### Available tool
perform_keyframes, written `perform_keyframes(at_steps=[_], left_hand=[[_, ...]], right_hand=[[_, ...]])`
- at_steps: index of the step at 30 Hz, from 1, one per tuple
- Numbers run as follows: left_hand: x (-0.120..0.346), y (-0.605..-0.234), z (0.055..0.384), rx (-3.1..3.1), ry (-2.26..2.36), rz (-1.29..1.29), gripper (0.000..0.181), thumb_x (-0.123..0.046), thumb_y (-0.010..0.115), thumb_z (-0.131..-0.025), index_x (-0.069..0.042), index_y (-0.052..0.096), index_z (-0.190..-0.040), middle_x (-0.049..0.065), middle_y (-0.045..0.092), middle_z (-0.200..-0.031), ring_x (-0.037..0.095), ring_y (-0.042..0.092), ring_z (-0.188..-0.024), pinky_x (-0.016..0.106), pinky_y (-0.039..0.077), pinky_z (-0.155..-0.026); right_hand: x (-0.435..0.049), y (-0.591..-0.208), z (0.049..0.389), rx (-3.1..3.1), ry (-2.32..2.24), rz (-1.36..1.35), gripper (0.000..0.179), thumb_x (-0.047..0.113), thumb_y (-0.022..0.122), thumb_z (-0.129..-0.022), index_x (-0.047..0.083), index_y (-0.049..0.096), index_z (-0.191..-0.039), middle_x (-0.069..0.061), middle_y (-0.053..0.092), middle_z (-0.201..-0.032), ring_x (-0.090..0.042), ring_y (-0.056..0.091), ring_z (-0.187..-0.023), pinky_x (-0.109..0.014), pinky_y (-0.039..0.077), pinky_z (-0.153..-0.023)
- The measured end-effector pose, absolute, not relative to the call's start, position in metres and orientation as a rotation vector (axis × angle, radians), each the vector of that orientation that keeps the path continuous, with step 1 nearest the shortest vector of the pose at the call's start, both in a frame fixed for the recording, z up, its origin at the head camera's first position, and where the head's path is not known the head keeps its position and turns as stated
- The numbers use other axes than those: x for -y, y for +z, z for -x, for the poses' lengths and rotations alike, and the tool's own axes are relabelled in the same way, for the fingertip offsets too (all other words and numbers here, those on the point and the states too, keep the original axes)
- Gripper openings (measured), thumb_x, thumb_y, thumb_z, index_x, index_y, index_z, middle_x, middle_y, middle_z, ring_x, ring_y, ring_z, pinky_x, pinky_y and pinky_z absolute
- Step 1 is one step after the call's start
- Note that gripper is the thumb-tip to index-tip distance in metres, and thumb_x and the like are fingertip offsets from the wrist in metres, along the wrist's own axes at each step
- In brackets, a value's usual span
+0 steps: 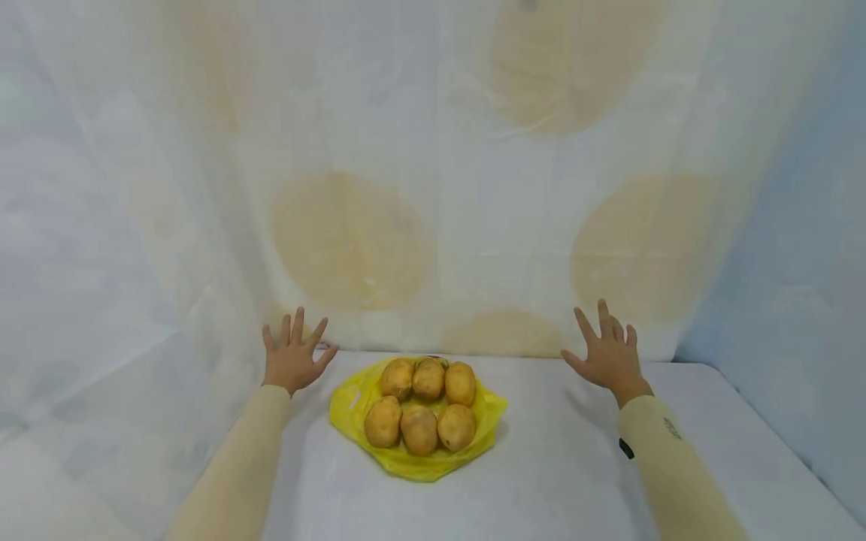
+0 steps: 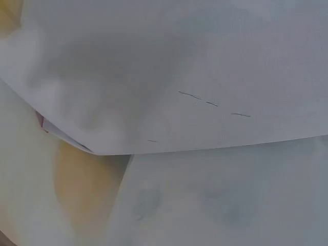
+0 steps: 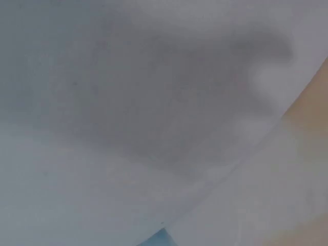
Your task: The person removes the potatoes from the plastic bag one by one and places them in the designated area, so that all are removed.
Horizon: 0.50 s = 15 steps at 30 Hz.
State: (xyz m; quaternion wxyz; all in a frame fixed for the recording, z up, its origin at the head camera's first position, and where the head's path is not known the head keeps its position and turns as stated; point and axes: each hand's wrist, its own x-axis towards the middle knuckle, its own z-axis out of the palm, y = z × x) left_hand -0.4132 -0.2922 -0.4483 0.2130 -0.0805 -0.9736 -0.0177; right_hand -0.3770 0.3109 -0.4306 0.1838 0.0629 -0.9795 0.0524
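Note:
Several brown potatoes (image 1: pixel 419 430) lie in two rows on a crumpled yellow plastic bag (image 1: pixel 426 469) in the head view. My left hand (image 1: pixel 292 362) is raised to the left of the bag, its fingers spread and holding nothing. On the other side, farther from the bag, my right hand (image 1: pixel 607 362) also hovers with spread fingers and nothing in it. Neither hand touches the potatoes. Only a yellow corner, probably the bag (image 2: pixel 7 15), shows in the left wrist view. The right wrist view has a hand's shadow on the white surface.
The potatoes and bag rest on a white table (image 1: pixel 541 473). Behind its far edge hangs a pale curtain (image 1: pixel 501 240) with large tan circles. More pale sheeting (image 1: pixel 101 300) closes the left side, and a bluish sheet (image 1: pixel 805 300) stands along the right.

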Motion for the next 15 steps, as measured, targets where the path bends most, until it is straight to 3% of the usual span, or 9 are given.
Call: perform_keyframes(at_steps=[15], left_hand=[[0.266, -0.445, 0.412, 2.725, 0.024, 0.383, 0.072, -0.069, 0.042, -0.094, -0.034, 0.029, -0.156, 0.015, 0.0, -0.167, 0.045, 0.0, -0.152, 0.075, -0.004, -0.111]], right_hand=[[-0.243, -0.428, 0.391, 2.736, 0.155, -0.423, 0.088, 0.059, 0.056, -0.091, 0.026, 0.011, -0.16, -0.019, -0.009, -0.166, -0.045, 0.021, -0.143, -0.072, 0.007, -0.112]])
